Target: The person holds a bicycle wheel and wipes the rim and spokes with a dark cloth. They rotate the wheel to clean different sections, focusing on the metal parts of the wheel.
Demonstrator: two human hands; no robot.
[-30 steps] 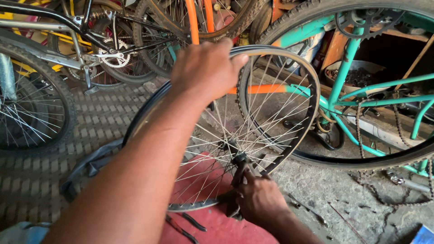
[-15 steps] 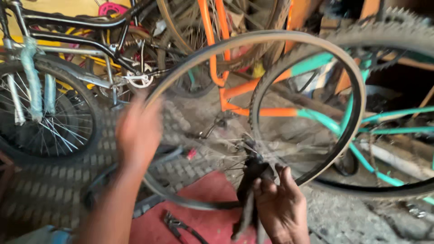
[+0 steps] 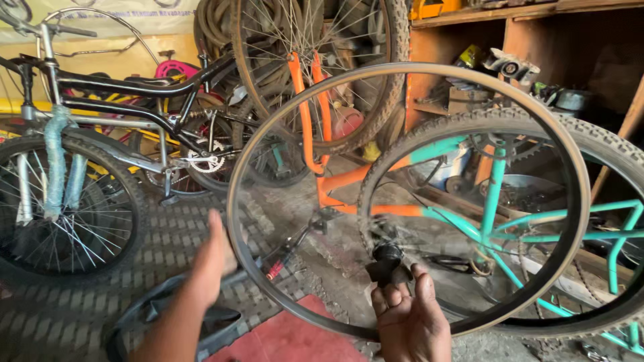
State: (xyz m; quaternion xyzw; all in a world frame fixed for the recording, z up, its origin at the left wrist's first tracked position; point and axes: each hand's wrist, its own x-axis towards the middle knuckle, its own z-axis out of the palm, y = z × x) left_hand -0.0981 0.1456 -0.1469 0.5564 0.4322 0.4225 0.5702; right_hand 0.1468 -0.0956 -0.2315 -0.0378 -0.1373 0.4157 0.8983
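Bare bike wheel rim (image 3: 537, 134) upright mid-frame, spokes blurred so prob spinning. Right hand (image 3: 410, 323) pinches the hub axle (image 3: 388, 258); left hand (image 3: 216, 258), fingers loose, grips nothing, brushes the rim. Tyre off, lying w/ tube (image 3: 168, 315) on floor; teal bike frame (image 3: 496, 201) behind.

A pale banner (image 3: 100, 17) with a line of dark printed lettering hangs on the wall at eleven o'clock, behind the black bicycle (image 3: 134, 100). On the wooden shelf (image 3: 469, 100) at one o'clock sits what may be a small brown carton (image 3: 463, 99), too dim to confirm.
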